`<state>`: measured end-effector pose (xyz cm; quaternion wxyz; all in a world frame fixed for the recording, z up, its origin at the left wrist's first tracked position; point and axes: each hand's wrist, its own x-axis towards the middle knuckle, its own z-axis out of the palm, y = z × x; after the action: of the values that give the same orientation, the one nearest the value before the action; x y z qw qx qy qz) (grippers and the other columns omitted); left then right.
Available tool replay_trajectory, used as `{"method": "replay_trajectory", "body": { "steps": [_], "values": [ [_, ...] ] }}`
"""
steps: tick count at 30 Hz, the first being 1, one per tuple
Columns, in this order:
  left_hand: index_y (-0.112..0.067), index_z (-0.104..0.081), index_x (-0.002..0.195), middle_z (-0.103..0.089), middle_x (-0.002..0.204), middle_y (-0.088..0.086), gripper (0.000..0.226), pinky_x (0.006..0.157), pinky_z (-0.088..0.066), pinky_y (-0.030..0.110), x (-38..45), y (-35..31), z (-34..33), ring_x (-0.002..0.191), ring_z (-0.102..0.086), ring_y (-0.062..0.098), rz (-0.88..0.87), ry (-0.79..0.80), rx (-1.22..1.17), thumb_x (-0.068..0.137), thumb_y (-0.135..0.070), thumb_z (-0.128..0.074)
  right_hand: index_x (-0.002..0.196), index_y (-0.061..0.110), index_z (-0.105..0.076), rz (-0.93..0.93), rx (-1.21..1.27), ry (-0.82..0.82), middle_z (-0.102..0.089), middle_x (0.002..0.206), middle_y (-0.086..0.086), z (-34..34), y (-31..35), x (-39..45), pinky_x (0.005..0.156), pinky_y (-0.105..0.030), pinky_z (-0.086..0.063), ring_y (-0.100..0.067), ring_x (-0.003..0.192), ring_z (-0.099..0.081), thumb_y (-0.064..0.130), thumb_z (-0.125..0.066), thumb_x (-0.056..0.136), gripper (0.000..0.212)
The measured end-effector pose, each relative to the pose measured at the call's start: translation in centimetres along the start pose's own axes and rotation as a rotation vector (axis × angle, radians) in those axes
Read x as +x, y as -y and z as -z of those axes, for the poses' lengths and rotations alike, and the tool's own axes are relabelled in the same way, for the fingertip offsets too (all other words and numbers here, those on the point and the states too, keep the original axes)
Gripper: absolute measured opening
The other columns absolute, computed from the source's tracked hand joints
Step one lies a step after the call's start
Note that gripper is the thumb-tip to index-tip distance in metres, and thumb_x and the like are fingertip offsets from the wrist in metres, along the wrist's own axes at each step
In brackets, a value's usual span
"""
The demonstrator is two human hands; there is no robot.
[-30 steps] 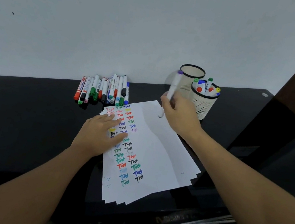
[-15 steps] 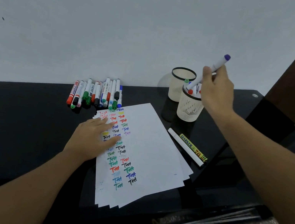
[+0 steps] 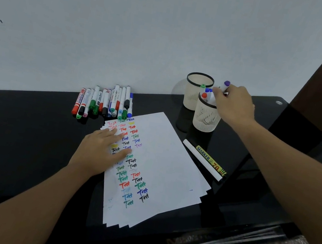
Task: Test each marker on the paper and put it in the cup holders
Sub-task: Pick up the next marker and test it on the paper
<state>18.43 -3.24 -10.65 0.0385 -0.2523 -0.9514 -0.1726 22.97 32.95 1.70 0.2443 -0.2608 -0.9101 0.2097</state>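
Over the near cup holder (image 3: pixel 205 116), at the far right of the black table (image 3: pixel 16 129), your right hand (image 3: pixel 234 106) is pinching the purple-capped marker (image 3: pixel 225 86), its cap pointing up above the markers already standing inside. The second cup holder (image 3: pixel 194 93) is standing just behind. Your left hand (image 3: pixel 101 151) is lying flat, fingers straight, on the paper (image 3: pixel 161 164). A row of markers (image 3: pixel 106 102) is waiting far left; two more markers (image 3: pixel 204 161) are lying right of the paper.
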Motion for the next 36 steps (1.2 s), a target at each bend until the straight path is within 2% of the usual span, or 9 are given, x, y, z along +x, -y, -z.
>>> {"method": "replay_trajectory", "body": {
  "steps": [3, 7, 13, 19, 24, 27, 29, 32, 36],
  "values": [
    [-0.03, -0.055, 0.144, -0.046, 0.154, -0.002, 0.091, 0.119, -0.029, 0.045, 0.0, -0.1, 0.1, 0.144, -0.038, 0.019, -0.003, 0.009, 0.006, 0.076, -0.086, -0.035, 0.112, 0.01, -0.071, -0.006, -0.117, 0.023, -0.043, 0.11, -0.008, -0.5, 0.1, -0.2, 0.098, -0.05, -0.046, -0.033, 0.115, -0.051, 0.057, -0.037, 0.104, 0.058],
    [-0.028, -0.056, 0.143, -0.047, 0.154, -0.001, 0.088, 0.119, -0.029, 0.044, -0.1, -0.1, 0.1, 0.143, -0.039, 0.02, -0.009, 0.003, 0.001, 0.078, -0.084, -0.039, 0.112, 0.008, -0.069, -0.016, -0.339, 0.081, -0.035, 0.122, -0.013, -1.1, 0.1, -0.3, 0.097, -0.043, -0.038, -0.036, 0.117, -0.037, 0.065, -0.04, 0.102, 0.065],
    [-0.029, -0.056, 0.143, -0.048, 0.153, -0.001, 0.081, 0.12, -0.029, 0.045, 0.0, 0.0, 0.1, 0.143, -0.039, 0.019, -0.012, -0.002, -0.01, 0.082, -0.082, -0.048, 0.124, 0.023, -0.064, -0.009, -0.203, 0.033, -0.037, 0.129, -0.014, -1.5, 0.4, -0.8, 0.1, -0.042, -0.036, -0.035, 0.121, -0.037, 0.065, -0.052, 0.097, 0.052],
    [-0.031, -0.056, 0.143, -0.047, 0.153, -0.002, 0.084, 0.119, -0.031, 0.046, 0.0, 0.0, 0.1, 0.143, -0.039, 0.019, 0.0, 0.003, -0.018, 0.079, -0.084, -0.042, 0.122, 0.029, -0.069, 0.01, -0.23, -0.036, -0.04, 0.127, -0.011, -1.0, 0.3, -1.1, 0.094, -0.038, -0.036, -0.033, 0.12, -0.038, 0.057, -0.06, 0.098, 0.038],
    [-0.029, -0.056, 0.143, -0.048, 0.153, -0.001, 0.075, 0.119, -0.029, 0.042, -0.2, -0.3, 0.2, 0.143, -0.039, 0.019, -0.002, -0.023, -0.036, 0.084, -0.075, -0.054, 0.128, 0.029, -0.061, 0.066, -0.156, -0.127, -0.041, 0.125, -0.01, -1.3, 0.7, -1.8, 0.094, -0.038, -0.037, -0.031, 0.117, -0.04, 0.061, -0.064, 0.093, 0.047],
    [-0.028, -0.056, 0.144, -0.047, 0.153, -0.001, 0.079, 0.12, -0.03, 0.044, -0.2, -0.4, 0.3, 0.144, -0.039, 0.019, 0.003, -0.008, -0.048, 0.083, -0.079, -0.054, 0.115, 0.026, -0.062, 0.219, -0.069, -0.288, -0.05, 0.112, -0.003, -1.4, 1.3, -3.1, 0.087, -0.037, -0.039, -0.025, 0.106, -0.047, 0.047, -0.061, 0.098, 0.027],
    [-0.027, -0.056, 0.144, -0.048, 0.153, -0.001, 0.083, 0.119, -0.03, 0.044, -0.2, -0.4, 0.4, 0.143, -0.04, 0.019, 0.009, 0.0, -0.058, 0.081, -0.082, -0.05, 0.103, 0.024, -0.063, 0.331, 0.001, -0.31, -0.057, 0.097, 0.006, -1.7, 2.5, -4.4, 0.078, -0.037, -0.042, -0.02, 0.093, -0.055, 0.044, -0.056, 0.101, 0.02],
    [-0.027, -0.055, 0.144, -0.046, 0.155, -0.001, 0.079, 0.12, -0.028, 0.044, -0.3, -0.4, 0.3, 0.144, -0.037, 0.019, 0.016, -0.011, -0.065, 0.083, -0.078, -0.054, 0.098, 0.022, -0.067, 0.485, 0.126, -0.163, -0.06, 0.079, 0.012, -3.0, 4.5, -6.7, 0.064, -0.038, -0.047, -0.016, 0.075, -0.058, 0.039, -0.053, 0.103, 0.022],
    [-0.028, -0.054, 0.145, -0.043, 0.157, -0.001, 0.076, 0.121, -0.025, 0.044, -0.3, -0.3, 0.1, 0.146, -0.033, 0.019, 0.037, -0.018, -0.074, 0.084, -0.074, -0.057, 0.129, 0.028, -0.061, 0.632, 0.002, 0.237, -0.067, 0.107, 0.006, -6.1, 6.0, -8.5, 0.074, -0.036, -0.057, -0.009, 0.088, -0.06, 0.037, -0.049, 0.107, 0.027]
  ]
}}
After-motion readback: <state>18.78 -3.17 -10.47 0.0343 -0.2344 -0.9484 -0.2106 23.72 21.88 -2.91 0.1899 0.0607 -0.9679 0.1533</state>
